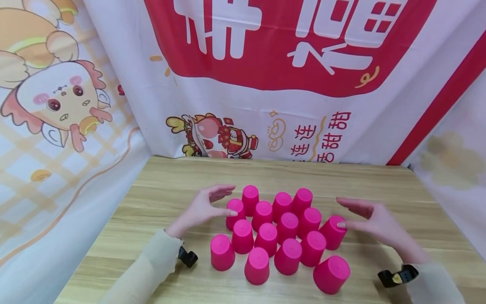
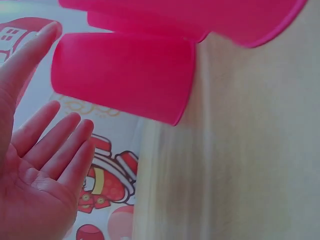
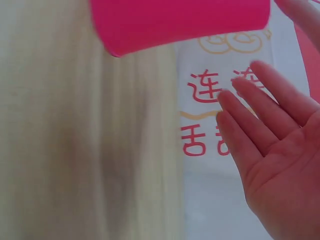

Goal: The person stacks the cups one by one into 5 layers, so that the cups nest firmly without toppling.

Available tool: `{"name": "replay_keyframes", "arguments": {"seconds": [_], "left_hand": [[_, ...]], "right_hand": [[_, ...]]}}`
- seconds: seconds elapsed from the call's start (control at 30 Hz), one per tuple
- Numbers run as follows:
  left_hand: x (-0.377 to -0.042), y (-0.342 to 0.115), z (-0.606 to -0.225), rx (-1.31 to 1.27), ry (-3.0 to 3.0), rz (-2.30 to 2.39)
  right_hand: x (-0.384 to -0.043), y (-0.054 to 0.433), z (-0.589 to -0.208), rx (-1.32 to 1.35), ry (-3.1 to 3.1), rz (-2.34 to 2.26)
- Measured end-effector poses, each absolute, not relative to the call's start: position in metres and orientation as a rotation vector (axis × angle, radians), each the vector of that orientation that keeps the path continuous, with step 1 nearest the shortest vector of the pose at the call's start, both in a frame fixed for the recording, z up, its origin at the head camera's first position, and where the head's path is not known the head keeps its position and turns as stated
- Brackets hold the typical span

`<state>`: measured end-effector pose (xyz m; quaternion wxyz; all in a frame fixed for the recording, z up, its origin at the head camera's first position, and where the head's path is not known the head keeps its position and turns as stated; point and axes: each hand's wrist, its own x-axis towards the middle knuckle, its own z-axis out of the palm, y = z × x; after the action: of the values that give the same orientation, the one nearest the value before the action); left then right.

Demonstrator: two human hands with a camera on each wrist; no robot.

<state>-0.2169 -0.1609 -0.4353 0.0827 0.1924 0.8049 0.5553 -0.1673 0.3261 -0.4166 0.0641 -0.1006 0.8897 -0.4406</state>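
Several pink cups (image 1: pixel 287 256) stand upside down in a loose cluster on the wooden table. My left hand (image 1: pixel 202 207) is at the cluster's left side, fingers extended, its thumb beside the leftmost back cup (image 1: pixel 234 219). In the left wrist view, the palm faces a pink cup (image 2: pixel 122 75) and the fingers are spread from the thumb. On the right, my right hand (image 1: pixel 379 223) holds its fingers straight, thumb tip at the top of the rightmost cup (image 1: pixel 332 234); whether it touches, I cannot tell. The right wrist view has a cup (image 3: pixel 185 22) above the straight fingers.
The wooden table (image 1: pixel 159 177) ends at a white and red printed cloth (image 1: pixel 262 101) hanging behind it. Another printed cloth (image 1: pixel 114 202) borders the left side. Each wrist carries a small black camera (image 1: pixel 187 256).
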Motion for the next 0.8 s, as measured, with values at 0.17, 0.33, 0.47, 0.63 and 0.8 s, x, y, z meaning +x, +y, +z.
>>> {"name": "replay_keyframes", "arguments": {"seconds": [0.17,0.33,0.47,0.63,0.8], "left_hand": [[-0.213,-0.156,-0.441,0.582,2.369,1.634],[-0.210,-0.154,-0.447,0.591,2.351,1.616],[-0.210,-0.154,-0.451,0.592,2.357,1.599],[-0.209,-0.154,-0.450,0.550,2.361,1.590],[-0.214,-0.157,-0.445,0.535,2.373,1.622]], "right_hand": [[-0.159,0.323,-0.420,-0.331,2.611,-1.406],[-0.152,0.319,-0.423,-0.365,2.553,-1.440],[-0.148,0.317,-0.424,-0.397,2.515,-1.457],[-0.148,0.313,-0.422,-0.436,2.495,-1.449],[-0.151,0.312,-0.418,-0.423,2.483,-1.456]]}}
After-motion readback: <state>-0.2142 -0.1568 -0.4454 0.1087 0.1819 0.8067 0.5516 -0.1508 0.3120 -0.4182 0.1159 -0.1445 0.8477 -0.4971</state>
